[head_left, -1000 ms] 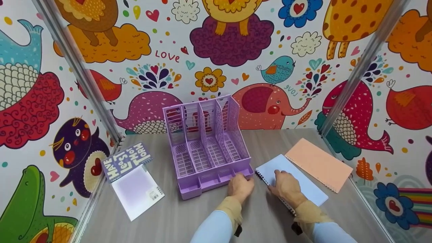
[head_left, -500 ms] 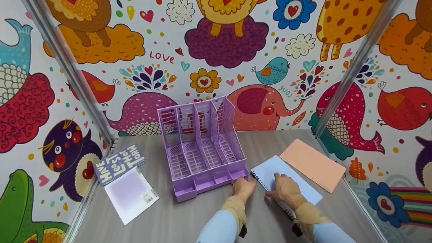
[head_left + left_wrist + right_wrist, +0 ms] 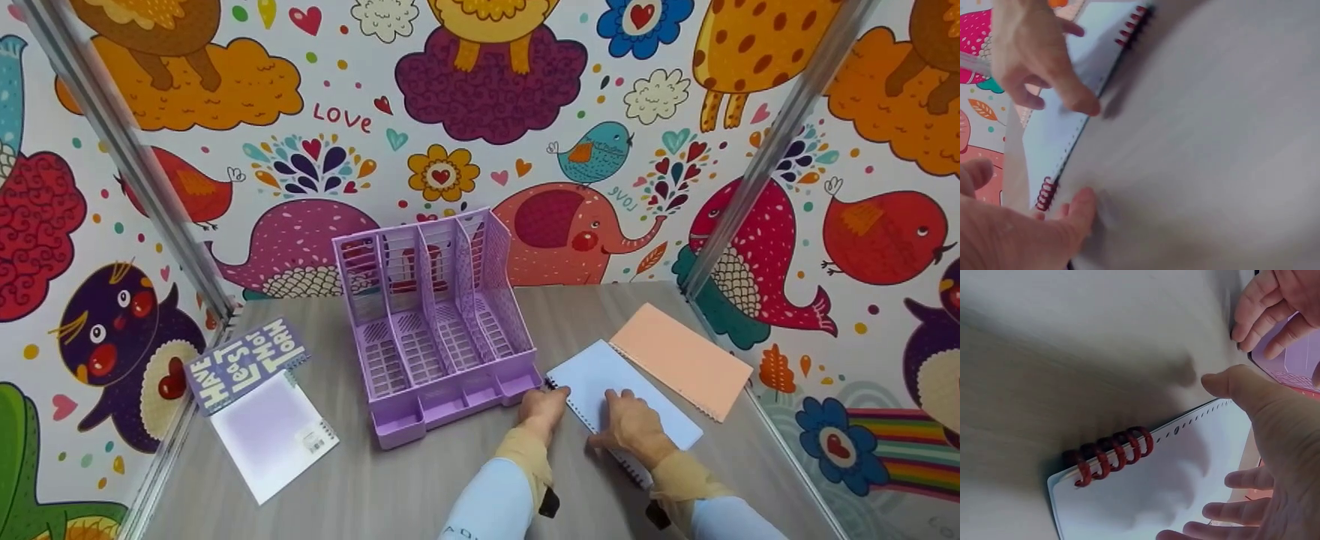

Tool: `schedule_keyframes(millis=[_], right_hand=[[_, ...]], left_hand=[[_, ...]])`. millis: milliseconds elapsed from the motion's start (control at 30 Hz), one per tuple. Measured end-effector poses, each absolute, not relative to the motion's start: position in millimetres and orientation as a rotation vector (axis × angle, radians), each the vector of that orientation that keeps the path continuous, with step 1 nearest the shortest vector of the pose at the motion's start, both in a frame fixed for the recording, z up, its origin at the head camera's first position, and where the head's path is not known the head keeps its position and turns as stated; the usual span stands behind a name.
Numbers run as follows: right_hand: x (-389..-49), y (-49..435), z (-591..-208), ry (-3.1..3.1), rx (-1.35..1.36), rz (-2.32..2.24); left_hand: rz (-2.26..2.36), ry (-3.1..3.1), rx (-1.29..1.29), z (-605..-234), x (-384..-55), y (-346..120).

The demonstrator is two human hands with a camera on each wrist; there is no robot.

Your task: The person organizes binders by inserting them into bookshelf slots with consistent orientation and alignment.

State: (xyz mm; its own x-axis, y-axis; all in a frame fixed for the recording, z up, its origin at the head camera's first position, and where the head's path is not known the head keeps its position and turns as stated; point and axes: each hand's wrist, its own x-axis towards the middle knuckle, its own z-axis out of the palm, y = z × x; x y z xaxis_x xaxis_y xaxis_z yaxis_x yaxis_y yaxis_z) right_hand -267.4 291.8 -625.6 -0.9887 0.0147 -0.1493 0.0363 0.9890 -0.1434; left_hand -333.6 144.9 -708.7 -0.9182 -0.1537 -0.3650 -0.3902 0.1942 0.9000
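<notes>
A pale blue spiral notebook [image 3: 596,367] lies on the table, its coil edge facing front left. My right hand [image 3: 637,433] is over that notebook with fingers spread and the thumb at the coil edge. In the right wrist view, dark red rings [image 3: 1117,455] bind one end of the sheet, and the fingers cast shadows on it. My left hand [image 3: 541,412] is between the notebook's left corner and a purple desk file organizer [image 3: 450,409], its fingertips near the corner's coils. Loosely extended, the left fingers [image 3: 1266,323] hold nothing.
The organizer has several upright slots and a front row of small trays. A peach notebook [image 3: 682,360] lies behind the blue one. At left, a white-and-lilac notebook [image 3: 274,435] overlaps a lettered purple notebook [image 3: 244,360]. Patterned walls [image 3: 495,90] enclose the table.
My left hand has shifted right from the organizer's front tray to the blue notebook's left corner. My right hand stays over the notebook. The head view has turned slightly right.
</notes>
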Motion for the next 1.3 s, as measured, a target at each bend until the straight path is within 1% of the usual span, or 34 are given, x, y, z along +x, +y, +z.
schedule_keyframes(millis=[233, 433, 500, 667, 767, 1000, 1300], right_hand=[[-263.0, 294.3, -625.0, 2.883, 0.127, -0.183], [-262.0, 296.3, -625.0, 2.787, 0.178, -0.226], [-262.4, 297.4, -625.3, 2.766, 0.175, -0.243], [-262.9, 300.8, -623.8, 2.755, 0.130, -0.238], [-262.7, 303.7, -623.1, 2.763, 0.098, -0.214], [-262.5, 304.1, -620.9, 2.782, 0.028, -0.138], [-264.9, 305.1, -622.8, 2.756, 0.057, -0.131]], left_hand=[[2.005, 2.004, -0.604, -712.7, -343.7, 155.6], [2.131, 1.849, -0.655, -701.2, -345.4, 160.3], [2.143, 1.806, -0.666, -685.1, -337.5, 157.3], [2.154, 1.684, -0.672, -624.0, -306.2, 146.9], [2.196, 1.612, -0.685, -606.4, -297.7, 147.9], [2.249, 1.530, -0.683, -606.2, -300.1, 152.4], [2.293, 1.514, -0.676, -608.2, -302.6, 157.1]])
